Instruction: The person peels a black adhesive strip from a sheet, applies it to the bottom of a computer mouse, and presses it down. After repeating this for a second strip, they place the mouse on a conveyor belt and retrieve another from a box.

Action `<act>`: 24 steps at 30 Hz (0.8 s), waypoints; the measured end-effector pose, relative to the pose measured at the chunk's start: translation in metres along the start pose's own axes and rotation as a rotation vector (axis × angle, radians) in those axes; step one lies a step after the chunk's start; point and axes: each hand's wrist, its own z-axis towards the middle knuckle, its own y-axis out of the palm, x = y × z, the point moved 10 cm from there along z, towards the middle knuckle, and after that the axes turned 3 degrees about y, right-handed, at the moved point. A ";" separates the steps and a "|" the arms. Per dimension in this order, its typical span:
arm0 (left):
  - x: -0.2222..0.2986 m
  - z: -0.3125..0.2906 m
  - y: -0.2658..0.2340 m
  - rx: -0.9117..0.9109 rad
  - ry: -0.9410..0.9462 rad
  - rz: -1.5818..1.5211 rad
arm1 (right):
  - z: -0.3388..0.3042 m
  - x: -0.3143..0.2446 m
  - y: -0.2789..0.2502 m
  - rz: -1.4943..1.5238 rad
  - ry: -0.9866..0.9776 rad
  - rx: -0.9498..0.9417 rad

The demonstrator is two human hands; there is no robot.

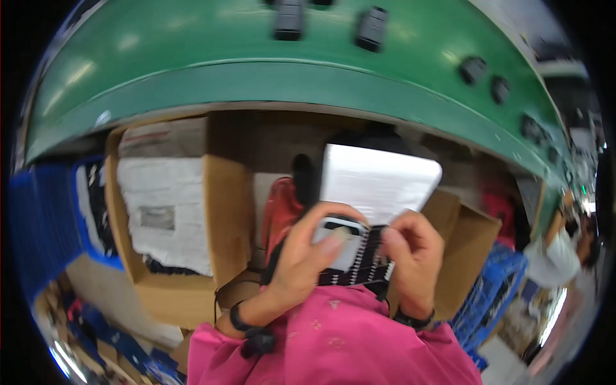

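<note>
Two hands meet close under the camera, both closed on one small thing held near the chest, probably so it can be seen and worked at close range. The left hand (308,253) curls around a small white rounded piece (338,240), its thumb laid flat on the face and its fingers (333,212) wrapped over the top edge. The right hand (414,256) pinches the right edge of a black-and-white striped card (362,263) that lies between the two hands, touching both. Behind the hands a white sheet (378,179) stands tilted up. Open cardboard boxes (173,212) stand at the left and right, and a green conveyor belt (289,70) arcs above, carrying dark objects.
</note>
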 end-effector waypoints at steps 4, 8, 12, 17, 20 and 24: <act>0.014 0.010 -0.019 0.042 0.055 0.160 | 0.006 0.000 -0.022 -0.020 -0.074 0.109; 0.031 -0.001 -0.102 0.343 0.249 0.134 | 0.022 0.013 -0.059 -0.025 -0.148 0.204; 0.015 -0.020 -0.232 0.989 0.040 -0.174 | 0.048 0.050 -0.142 -0.026 -0.115 0.424; 0.008 0.016 -0.378 0.837 0.218 0.047 | 0.063 0.095 -0.189 -0.032 -0.050 0.478; 0.006 0.043 -0.420 0.951 0.136 0.328 | 0.061 0.119 -0.208 -0.123 -0.023 0.494; 0.002 0.089 -0.452 0.993 -0.031 0.846 | 0.051 0.144 -0.220 -0.227 -0.004 0.506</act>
